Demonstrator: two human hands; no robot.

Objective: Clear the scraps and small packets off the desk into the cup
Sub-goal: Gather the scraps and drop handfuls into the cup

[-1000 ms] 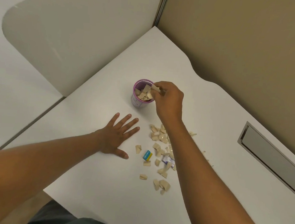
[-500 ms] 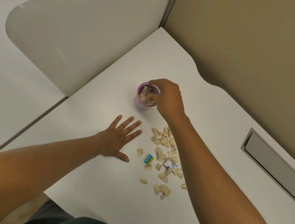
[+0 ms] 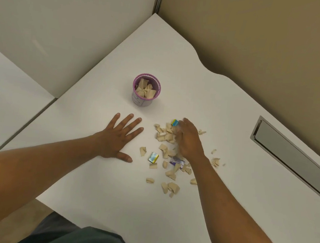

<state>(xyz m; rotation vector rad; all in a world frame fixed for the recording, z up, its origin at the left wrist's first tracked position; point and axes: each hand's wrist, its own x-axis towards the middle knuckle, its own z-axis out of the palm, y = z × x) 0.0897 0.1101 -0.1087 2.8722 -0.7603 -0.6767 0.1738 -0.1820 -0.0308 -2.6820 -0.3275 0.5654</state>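
We judged the main risk to be scattering: the right hand [image 3: 189, 141], lying curled and blurred upon the scraps [image 3: 165, 135] with a small packet [image 3: 174, 122] at its fingertips, might knock pieces away from the cup [image 3: 146, 90] nearby on the tabletop [image 3: 92, 173]. We could not tell whether its grip held anything. The left hand [image 3: 118, 140] lay flat, fingers spread, empty.

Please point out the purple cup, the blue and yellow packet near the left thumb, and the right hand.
purple cup [image 3: 138, 99]: head view, outer wall.
blue and yellow packet [image 3: 153, 157]: head view, top face.
right hand [image 3: 189, 141]: head view, back of hand.
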